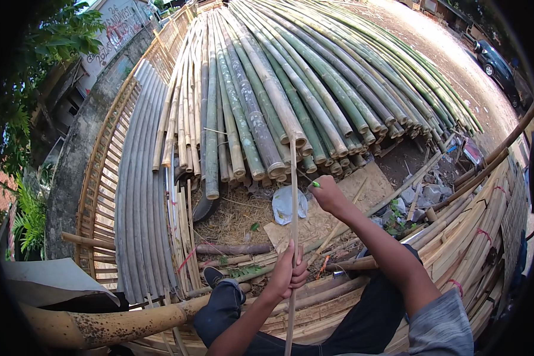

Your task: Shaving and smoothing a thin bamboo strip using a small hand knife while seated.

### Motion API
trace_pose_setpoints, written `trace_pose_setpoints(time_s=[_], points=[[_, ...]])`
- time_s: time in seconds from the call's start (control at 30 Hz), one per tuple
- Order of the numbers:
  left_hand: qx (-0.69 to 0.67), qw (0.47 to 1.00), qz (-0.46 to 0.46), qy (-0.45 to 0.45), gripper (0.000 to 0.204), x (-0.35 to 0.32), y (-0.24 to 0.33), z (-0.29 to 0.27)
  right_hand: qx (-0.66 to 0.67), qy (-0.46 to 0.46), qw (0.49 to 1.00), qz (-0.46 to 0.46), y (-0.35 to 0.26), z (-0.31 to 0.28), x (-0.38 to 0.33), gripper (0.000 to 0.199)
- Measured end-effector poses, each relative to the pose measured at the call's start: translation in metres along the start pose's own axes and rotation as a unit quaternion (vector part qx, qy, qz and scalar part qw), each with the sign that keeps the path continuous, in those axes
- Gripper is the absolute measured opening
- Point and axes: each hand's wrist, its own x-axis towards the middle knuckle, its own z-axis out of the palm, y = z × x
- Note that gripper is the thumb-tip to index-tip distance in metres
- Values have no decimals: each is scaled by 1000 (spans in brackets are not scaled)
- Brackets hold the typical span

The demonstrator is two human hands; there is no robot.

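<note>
A long thin bamboo strip stands nearly upright before me, running from my lap toward the pile of poles. My left hand is closed around its lower part. Farther off and to the right, my right hand grips a green-handled knife. Its thin blade points left at the strip's upper part; whether it touches cannot be made out. Most of the handle is hidden in my fist.
Long bamboo poles fan out ahead, cut ends toward me. Split bamboo bundles lie at right. Corrugated sheets and a bamboo lattice stand at left. A thick bamboo pole crosses lower left. A whitish plastic piece lies ahead.
</note>
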Motion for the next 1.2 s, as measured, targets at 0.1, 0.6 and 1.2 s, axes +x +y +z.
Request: trace_pose_setpoints(time_s=[0.1,0.6,1.2], points=[[-41,997,-25,-56,47,-9,-4,-8,-35,32,999,6,2,-9,4,25],[-55,997,-28,-38,47,0,7,-20,50,-71,996,4,-39,-14,-4,27],[-63,997,16,-50,45,10,6,-32,134,-17,990,47,-61,3,12,28]])
